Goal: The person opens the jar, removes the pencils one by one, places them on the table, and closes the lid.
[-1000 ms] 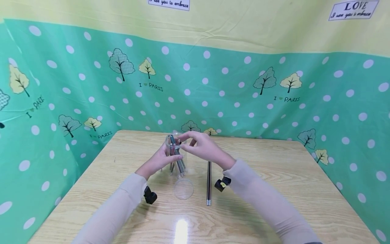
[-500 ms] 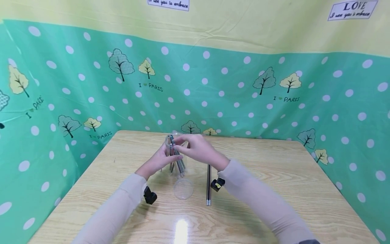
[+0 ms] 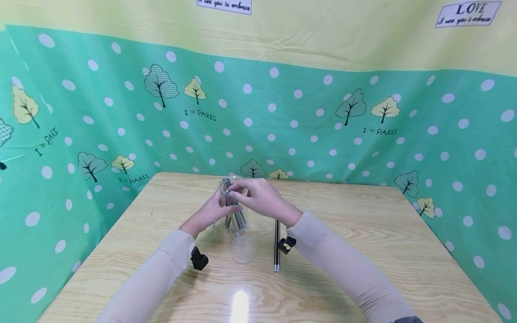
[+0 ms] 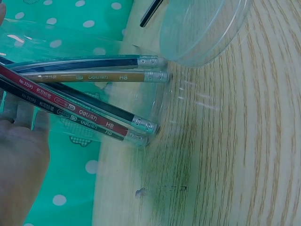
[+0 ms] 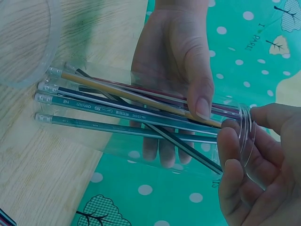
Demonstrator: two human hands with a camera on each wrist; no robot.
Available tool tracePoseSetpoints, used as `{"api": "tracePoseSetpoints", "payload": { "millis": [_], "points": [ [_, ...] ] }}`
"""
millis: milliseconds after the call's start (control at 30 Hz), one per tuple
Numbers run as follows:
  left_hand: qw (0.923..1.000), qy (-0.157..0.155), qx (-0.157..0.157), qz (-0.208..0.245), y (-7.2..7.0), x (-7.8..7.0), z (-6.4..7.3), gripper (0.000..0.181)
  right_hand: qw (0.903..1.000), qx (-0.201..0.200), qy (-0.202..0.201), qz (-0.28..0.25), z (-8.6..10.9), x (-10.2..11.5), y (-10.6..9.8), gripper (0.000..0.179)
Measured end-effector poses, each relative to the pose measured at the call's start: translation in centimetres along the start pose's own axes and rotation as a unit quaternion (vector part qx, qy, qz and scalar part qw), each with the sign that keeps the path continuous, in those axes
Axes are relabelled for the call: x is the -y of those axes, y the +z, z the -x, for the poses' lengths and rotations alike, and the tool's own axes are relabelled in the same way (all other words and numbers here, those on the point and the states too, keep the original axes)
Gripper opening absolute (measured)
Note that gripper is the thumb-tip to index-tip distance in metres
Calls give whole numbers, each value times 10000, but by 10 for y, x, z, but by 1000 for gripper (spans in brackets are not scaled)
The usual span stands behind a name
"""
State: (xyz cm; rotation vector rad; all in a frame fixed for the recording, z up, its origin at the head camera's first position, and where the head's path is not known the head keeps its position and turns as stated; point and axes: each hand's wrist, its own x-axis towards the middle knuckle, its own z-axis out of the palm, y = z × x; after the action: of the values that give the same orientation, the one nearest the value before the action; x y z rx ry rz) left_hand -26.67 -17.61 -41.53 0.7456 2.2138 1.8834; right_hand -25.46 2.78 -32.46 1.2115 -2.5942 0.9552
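My left hand (image 3: 212, 213) grips a clear plastic jar (image 5: 117, 149) around its side, its thumb lying across the front. Inside stand several pencils with erasers down at the base: a yellow pencil (image 5: 136, 96), a red pencil (image 4: 80, 106), teal ones and dark ones. My right hand (image 3: 264, 197) is at the jar's mouth, with thumb and fingers curled over the rim (image 5: 247, 132) and pinching at a pencil's upper end. Which pencil it pinches I cannot tell. The jar's round clear lid (image 3: 243, 250) lies on the table just in front.
Two dark striped pencils (image 3: 276, 255) lie side by side on the wooden table (image 3: 343, 269), right of the lid and under my right forearm. A green dotted cloth (image 3: 258, 134) hangs behind the table and along its sides.
My right hand has moved left and slightly down onto the jar's mouth, its thumb and fingers coming together at the pencil ends. The left hand and jar stay in place.
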Motion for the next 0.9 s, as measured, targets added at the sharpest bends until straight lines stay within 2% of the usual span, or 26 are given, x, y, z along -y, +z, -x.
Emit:
{"api": "tracePoseSetpoints", "payload": {
  "millis": [500,900],
  "points": [
    [10000,20,5,-18,-1,0,0,80,9998,-150,37,-157,-1,1,1,17],
    [9999,124,-12,5,-1,2,-2,79,9986,-515,-34,-139,0,4,-11,15]
  ]
}}
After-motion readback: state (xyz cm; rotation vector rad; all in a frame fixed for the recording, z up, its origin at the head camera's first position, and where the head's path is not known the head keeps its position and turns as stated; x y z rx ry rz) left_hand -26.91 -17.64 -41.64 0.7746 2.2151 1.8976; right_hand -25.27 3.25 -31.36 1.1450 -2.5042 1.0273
